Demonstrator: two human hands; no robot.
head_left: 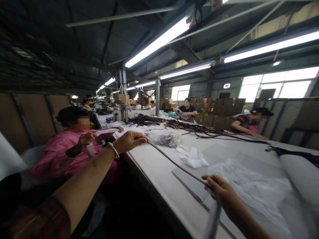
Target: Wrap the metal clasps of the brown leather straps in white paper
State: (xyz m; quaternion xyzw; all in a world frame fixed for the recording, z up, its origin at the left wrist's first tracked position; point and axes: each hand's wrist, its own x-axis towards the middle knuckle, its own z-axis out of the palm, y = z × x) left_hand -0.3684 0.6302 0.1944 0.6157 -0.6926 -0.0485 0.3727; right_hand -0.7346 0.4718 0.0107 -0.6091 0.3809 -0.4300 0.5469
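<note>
A thin dark strap (171,159) is stretched above the table between my hands. My left hand (129,141), with a bracelet on its wrist, pinches the strap's far end between thumb and fingers. Lower right, my right hand (216,187) is closed around the strap's near part. Below that hand hangs a pale grey, slightly shiny strip (211,219), blurred at its lower end; whether it covers the strap or is part of it I cannot tell. Beneath the stretched strap lies a grey flat sheet (190,189) on the white table (149,169).
Piled dark straps (196,127) run along the table's far side. Nearer lie a clear-bagged bundle (163,136), white folded pieces (191,157) and crumpled clear plastic (251,186). A pink-sleeved co-worker (74,149) sits close on the left, holding a pale strip; others work across the table.
</note>
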